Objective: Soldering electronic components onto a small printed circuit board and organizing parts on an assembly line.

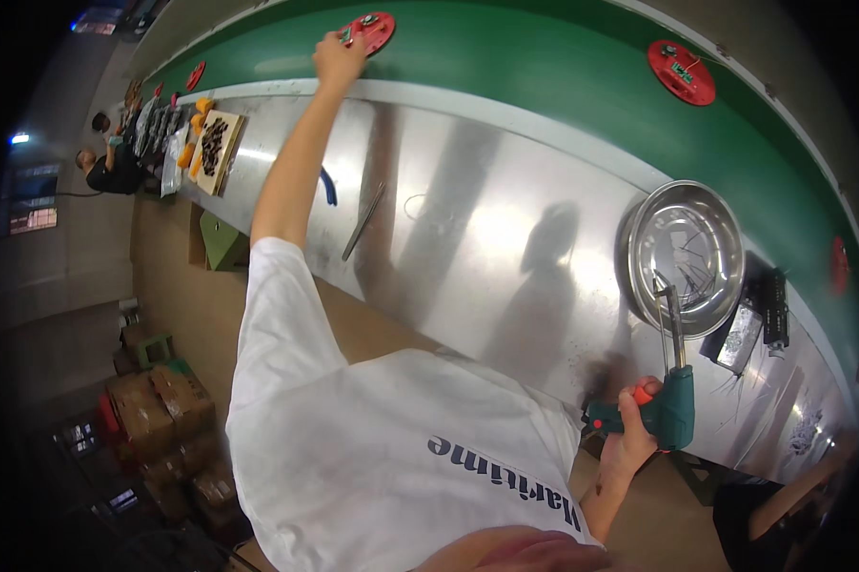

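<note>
My left arm stretches far out to the green strip, where my left hand (340,59) is closed on the near edge of a red disc (382,36) that carries a small green circuit board. The fingertips are small and partly hidden. At the lower right, my right hand (636,431) grips a green soldering gun (675,410) with an orange-red part by the thumb. Its metal tip points away from me, over the near rim of a round steel bowl (731,234). Thin wires or strands lie inside the bowl.
The green strip (525,57) runs along the far side, carrying another red disc (679,72). On the metal table (458,219) lie a thin metal tool (363,221), a blue curved piece (328,187) and a tray of dark parts (218,153). Black blocks (775,310) sit by the bowl. People work at both sides.
</note>
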### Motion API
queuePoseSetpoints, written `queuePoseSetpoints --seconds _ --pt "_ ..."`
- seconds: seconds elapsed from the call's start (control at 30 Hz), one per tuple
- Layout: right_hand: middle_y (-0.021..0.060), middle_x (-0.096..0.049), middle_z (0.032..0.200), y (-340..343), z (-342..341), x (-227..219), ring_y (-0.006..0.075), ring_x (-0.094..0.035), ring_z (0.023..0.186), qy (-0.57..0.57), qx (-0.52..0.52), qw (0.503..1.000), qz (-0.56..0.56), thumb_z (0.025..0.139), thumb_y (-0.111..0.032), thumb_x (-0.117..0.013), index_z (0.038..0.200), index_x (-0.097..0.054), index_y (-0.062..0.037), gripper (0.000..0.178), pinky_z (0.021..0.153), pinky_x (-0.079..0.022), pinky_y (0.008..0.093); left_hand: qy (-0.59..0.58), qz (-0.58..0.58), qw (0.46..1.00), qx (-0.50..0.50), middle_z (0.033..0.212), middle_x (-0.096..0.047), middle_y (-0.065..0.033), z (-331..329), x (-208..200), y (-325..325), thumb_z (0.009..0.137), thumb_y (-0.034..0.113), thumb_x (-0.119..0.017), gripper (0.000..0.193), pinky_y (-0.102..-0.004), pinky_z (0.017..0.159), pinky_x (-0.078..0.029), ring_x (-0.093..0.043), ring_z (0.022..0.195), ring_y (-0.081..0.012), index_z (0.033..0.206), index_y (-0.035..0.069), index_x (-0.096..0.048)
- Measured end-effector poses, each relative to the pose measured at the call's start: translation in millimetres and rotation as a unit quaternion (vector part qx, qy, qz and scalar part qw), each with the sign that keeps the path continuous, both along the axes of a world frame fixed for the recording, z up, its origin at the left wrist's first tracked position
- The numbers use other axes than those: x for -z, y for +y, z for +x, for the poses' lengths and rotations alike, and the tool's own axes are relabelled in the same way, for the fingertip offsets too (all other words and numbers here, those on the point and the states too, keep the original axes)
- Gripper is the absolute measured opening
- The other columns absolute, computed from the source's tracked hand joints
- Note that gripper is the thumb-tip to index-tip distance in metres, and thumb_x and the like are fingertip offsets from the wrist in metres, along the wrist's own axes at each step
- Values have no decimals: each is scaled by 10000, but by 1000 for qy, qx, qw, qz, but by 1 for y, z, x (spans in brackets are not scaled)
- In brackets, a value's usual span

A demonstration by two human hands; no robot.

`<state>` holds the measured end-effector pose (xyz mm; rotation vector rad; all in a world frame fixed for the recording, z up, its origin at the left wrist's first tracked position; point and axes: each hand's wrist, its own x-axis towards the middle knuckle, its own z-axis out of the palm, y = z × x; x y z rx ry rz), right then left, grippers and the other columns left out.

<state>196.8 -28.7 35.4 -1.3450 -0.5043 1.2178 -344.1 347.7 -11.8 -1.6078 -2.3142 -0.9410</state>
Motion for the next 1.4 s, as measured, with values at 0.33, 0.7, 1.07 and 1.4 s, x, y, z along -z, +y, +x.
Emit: queuePoseSetpoints --seconds 0.33,0.7,1.07,1.4 --pt "62 -551 1038 -19 7 1 127 -554 839 -29 16 999 -3 750 106 -660 1085 -537 -35 384 734 -457 246 34 -106 994 -6 1085 -637 -239 4 0 26 746 417 -703 649 -427 874 -486 -603 1039 -384 1212 4 -522" --pt "72 -572 1010 -24 -2 7 141 -577 823 -15 -30 999 1 733 103 -680 1041 -554 -28 358 743 -466 263 33 -209 723 657 1211 -551 -134 277 -63 -234 790 107 -661 444 -422 924 -442 -536 1087 -338 1216 62 -543" --pt "104 -554 1002 -35 -2 11 165 -576 823 -4 -61 998 25 710 145 -654 1013 -539 -28 367 756 -471 281 -59 -115 925 357 915 -596 -91 293 -32 -356 724 148 -738 280 -365 741 -441 -560 841 -256 960 67 -611" --pt "115 -548 1014 -27 -12 16 175 -582 826 -6 -108 994 13 704 153 -653 1004 -534 -30 371 731 -474 284 -144 -110 930 319 627 -559 -29 304 -27 -368 738 56 -707 125 -352 595 -415 -545 601 -227 711 65 -585"
